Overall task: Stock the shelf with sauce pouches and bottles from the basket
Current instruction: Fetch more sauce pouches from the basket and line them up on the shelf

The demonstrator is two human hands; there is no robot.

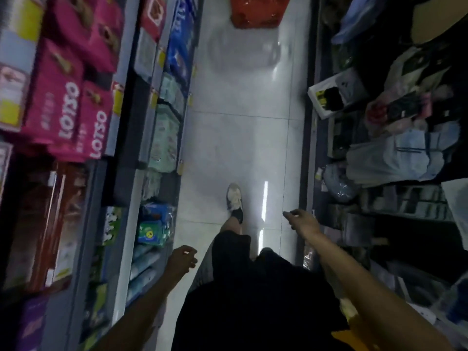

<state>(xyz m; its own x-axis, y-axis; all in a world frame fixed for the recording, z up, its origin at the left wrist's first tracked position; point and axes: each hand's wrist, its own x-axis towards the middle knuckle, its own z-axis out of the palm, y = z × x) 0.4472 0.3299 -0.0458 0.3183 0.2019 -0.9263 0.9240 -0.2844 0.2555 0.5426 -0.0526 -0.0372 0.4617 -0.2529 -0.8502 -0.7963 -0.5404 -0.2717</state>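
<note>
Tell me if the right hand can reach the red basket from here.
Probably not. The red basket lies far up the aisle, well beyond the right hand, which hangs empty by the hip. The floor between looks mostly free, so walking closer should do.

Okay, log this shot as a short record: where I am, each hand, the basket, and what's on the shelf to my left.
place: store aisle, tiled floor between shelving
left hand: loosely curled, holds nothing
right hand: relaxed, holds nothing
basket: red, on the floor ahead, apart from both hands; contents too blurred to tell
left shelf: pink boxes up high, small packs lower down
shoe: one foot forward on the floor
</note>
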